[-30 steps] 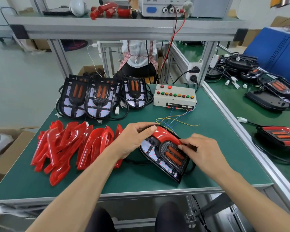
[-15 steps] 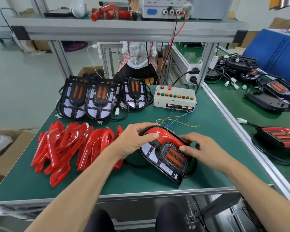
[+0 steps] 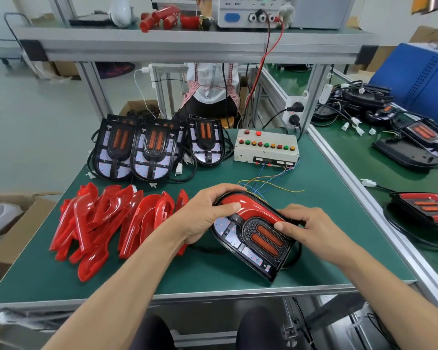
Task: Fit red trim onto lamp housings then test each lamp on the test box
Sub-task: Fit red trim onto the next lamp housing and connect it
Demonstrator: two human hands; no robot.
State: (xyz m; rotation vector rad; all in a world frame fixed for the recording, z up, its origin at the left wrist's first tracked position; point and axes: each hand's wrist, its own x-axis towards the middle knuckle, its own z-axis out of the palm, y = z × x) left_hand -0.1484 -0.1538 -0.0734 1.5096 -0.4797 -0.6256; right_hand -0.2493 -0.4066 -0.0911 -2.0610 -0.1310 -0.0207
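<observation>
a black d-shaped lamp housing with two orange oval lenses (image 3: 257, 238) lies tilted on the green-topped bench (image 3: 314, 223), in front of the beige test box with coloured buttons (image 3: 266, 149). a glossy curved red trim strip (image 3: 250, 209) sits along the housing's upper edge. the left hand (image 3: 208, 214) curls over the housing's near-left corner, thumb pressing on the trim. the right hand (image 3: 306, 228) grips the housing's right side, thumb on the trim's end. left of the housing lies a heap of loose red trim pieces (image 3: 106, 226). behind that heap, left of the test box, three more black housings (image 3: 152, 150) lean together.
</observation>
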